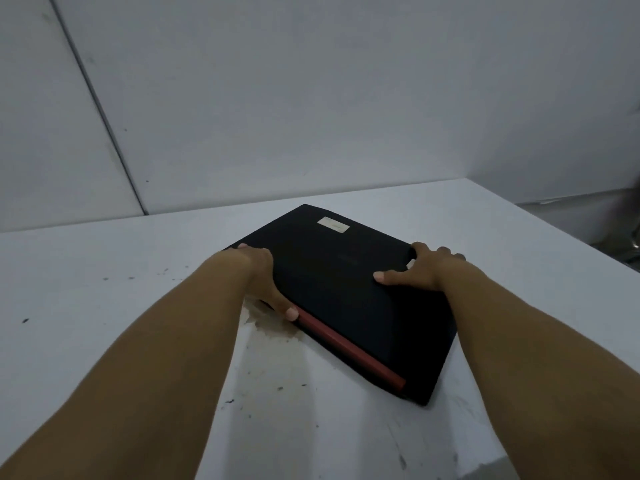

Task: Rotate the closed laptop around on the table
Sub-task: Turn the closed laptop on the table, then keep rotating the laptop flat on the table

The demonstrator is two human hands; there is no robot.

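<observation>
A closed black laptop [346, 292] with a red hinge strip along its near edge and a pale sticker on its lid lies skewed on the white table [104, 306]. My left hand [266, 278] grips the laptop's left corner, fingers wrapped over the edge, thumb near the red strip. My right hand [422, 268] holds the right edge, thumb flat on the lid and fingers curled over the far side.
The table is stained with dark specks and a brown patch [273, 323] beside the laptop's near left corner. A pale wall [311, 98] stands right behind the table. The table's right edge runs close to the laptop, with a dim object [633, 237] beyond it.
</observation>
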